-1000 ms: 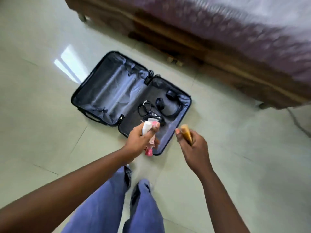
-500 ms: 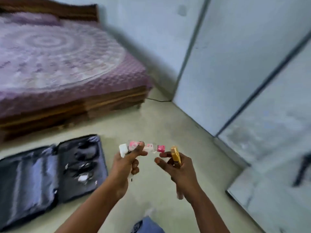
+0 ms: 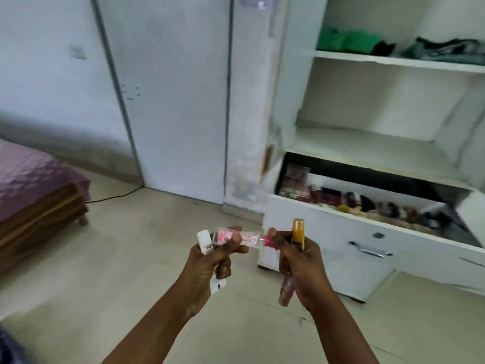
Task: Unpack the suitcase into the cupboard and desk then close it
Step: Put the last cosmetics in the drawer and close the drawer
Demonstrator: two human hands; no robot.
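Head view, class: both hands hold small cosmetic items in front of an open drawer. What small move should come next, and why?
Probably step toward the open drawer and lower the items in. The left hand grips a pink tube and a white tube; the right hand grips a gold-capped bottle; the drawer already holds similar cosmetics.

We see two bare forearms rising from the bottom edge of the frame, no sleeves, no watch, no bands on either wrist. The left hand [image 3: 210, 261] and the right hand [image 3: 298, 264] wear no rings or gloves, and we make out short, plain fingernails, unpainted.
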